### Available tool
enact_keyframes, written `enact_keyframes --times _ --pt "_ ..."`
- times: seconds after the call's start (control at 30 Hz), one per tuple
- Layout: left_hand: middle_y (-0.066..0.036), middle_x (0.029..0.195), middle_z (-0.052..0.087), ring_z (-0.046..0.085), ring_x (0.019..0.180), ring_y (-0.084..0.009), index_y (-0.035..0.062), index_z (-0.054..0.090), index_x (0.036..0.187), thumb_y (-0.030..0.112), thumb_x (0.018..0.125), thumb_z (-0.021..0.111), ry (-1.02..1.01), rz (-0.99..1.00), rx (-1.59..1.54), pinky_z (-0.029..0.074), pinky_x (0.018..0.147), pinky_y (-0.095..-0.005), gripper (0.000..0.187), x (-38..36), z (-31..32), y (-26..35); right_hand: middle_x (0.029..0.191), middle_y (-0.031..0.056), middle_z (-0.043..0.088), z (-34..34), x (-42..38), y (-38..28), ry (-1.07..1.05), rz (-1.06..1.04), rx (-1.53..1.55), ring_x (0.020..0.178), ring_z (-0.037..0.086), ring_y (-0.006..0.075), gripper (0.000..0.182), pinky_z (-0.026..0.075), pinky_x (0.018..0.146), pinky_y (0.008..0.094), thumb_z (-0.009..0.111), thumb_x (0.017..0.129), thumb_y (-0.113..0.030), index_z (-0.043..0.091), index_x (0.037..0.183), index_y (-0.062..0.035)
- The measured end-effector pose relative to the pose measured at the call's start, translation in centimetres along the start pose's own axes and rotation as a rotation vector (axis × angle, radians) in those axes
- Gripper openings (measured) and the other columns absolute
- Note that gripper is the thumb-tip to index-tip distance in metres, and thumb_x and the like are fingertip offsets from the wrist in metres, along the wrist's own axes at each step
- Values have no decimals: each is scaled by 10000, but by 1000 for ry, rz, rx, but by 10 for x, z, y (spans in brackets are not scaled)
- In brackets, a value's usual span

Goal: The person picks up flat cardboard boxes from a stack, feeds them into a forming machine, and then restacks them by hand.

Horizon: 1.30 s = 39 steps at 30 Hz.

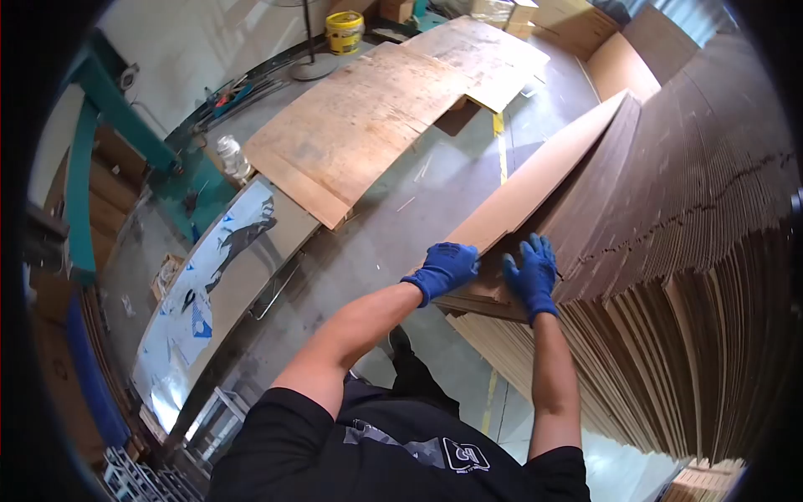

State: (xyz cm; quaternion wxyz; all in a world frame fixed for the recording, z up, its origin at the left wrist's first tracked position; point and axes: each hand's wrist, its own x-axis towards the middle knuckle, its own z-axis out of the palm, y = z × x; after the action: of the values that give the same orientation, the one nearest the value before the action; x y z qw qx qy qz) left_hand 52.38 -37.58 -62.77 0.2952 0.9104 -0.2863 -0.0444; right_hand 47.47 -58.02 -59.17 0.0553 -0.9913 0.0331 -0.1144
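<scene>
Both my hands wear blue work gloves. My left hand [449,268] is closed around the near edge of a brown cardboard sheet [539,180], which leans away from a tall row of upright sheets. To the right, my right hand [533,274] lies with its fingers spread against the cardboard stack [669,192], close to the gap behind the front sheet. The stack's many layered edges fan out toward the lower right. A dark, ragged line runs across its upper edges.
Left of me stands a low table topped with worn wooden boards [360,117], beside a panel with torn blue-white film [180,318]. A yellow bucket [344,33] and a glass jar [232,155] are farther back. Yellow tape [501,146] marks the grey floor.
</scene>
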Motion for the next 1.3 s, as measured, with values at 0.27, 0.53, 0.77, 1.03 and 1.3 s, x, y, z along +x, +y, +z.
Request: enact_keyframes --times 0.27,0.53,0.77,1.03,1.3 --pt "-89 707 639 631 615 -285 129 648 842 196 774 620 305 -305 -18 499 567 -395 100 -279 -114 -111 1447 235 402 -5 99 -70 201 -556 55 1337 366 410 890 300 1096 514 796 695 -417 415 1399 -28" --pt "-60 1128 620 608 1016 -162 137 486 1370 79 829 685 1172 -1194 -234 508 837 -301 579 -629 -122 -137 775 120 658 47 9 -362 -283 -1046 266 786 626 315 489 464 737 445 738 693 -570 666 707 -87" --pt "-102 1146 613 583 1059 -251 114 418 1407 811 760 501 1545 -1627 -996 452 897 -348 955 -623 -99 -227 682 94 629 53 -30 -409 -211 -1055 338 700 622 304 455 454 668 429 741 688 -565 630 639 -127" --pt "-166 1169 618 580 1108 -260 1 493 1334 515 785 718 909 -1082 -676 415 1001 -352 785 -528 -85 -317 705 82 643 57 -26 -387 -309 -1030 239 714 622 296 367 460 670 429 779 662 -501 657 694 -157" --pt "-67 1158 632 578 1078 -145 51 582 1234 366 995 486 1247 -857 -1323 426 979 -311 407 -576 -74 -230 753 178 683 118 19 -490 -727 -1178 -300 780 672 355 717 514 681 451 483 828 -710 685 641 -48"
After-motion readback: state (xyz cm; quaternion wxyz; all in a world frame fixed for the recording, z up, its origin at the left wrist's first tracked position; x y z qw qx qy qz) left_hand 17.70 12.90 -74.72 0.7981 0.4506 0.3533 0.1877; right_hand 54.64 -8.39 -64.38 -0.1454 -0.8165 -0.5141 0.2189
